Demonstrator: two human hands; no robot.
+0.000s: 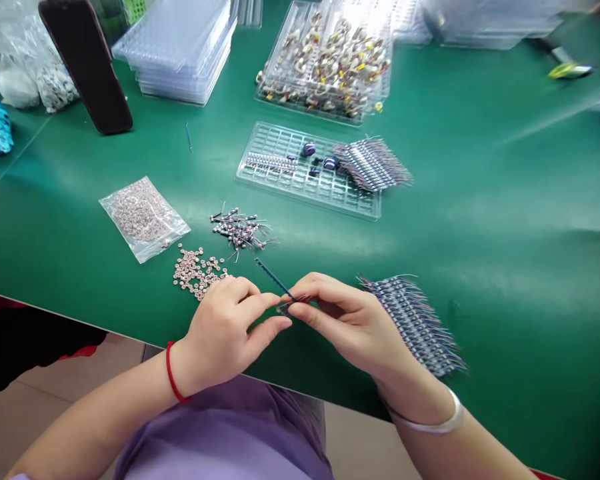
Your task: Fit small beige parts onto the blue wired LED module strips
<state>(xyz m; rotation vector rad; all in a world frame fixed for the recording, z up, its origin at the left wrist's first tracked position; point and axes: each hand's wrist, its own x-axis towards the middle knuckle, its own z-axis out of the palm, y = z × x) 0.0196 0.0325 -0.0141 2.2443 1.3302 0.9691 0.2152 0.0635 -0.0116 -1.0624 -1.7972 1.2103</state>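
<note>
My right hand point(343, 317) pinches a thin blue stick point(273, 275) between thumb and forefinger, its free end pointing up and left. Dark reddish wires point(303, 299) show in the same pinch; what they belong to is mostly hidden. My left hand point(235, 327) meets it from the left, forefinger tip touching the held piece, thumb spread below. Just beyond the left knuckles lie loose small beige ring-like parts point(195, 270). A loose heap of small wired components point(243, 230) sits behind them. Beside my right wrist is a layered stack of wired parts point(415, 323).
A bag of beige parts point(143, 217) lies left. Behind the hands is a clear compartment tray point(280, 183) with a wired bundle point(373, 163). Farther back are a phone point(93, 73), stacked clear trays point(180, 53), a filled tray point(325, 67) and a yellow-handled tool point(570, 70).
</note>
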